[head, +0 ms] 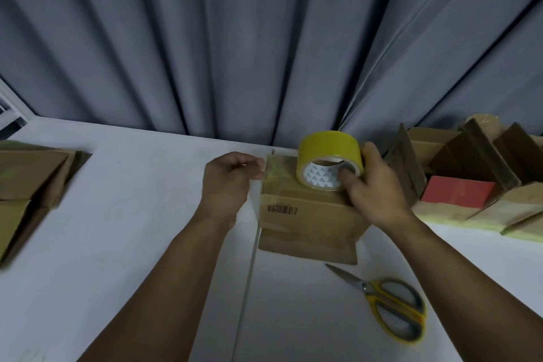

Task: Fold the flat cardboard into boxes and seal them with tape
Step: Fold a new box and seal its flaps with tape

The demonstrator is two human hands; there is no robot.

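Observation:
A folded brown cardboard box (308, 214) with a barcode label stands on the white table (147, 214), in the middle. A yellow tape roll (329, 147) rests tilted on the box's top, and my right hand (373, 185) grips it, fingers inside the core. A strip of clear tape runs from the roll leftward across the top. My left hand (232, 182) pinches the end of that strip at the box's upper left corner. Yellow-handled scissors (388, 303) lie shut on the table in front of the box, to the right.
A stack of flat cardboard (32, 182) lies at the left edge. At the right stand open boxes (470, 173) with raised flaps, one holding a red item (458, 194). A grey curtain (264, 38) hangs behind the table. A seam runs down the tabletop.

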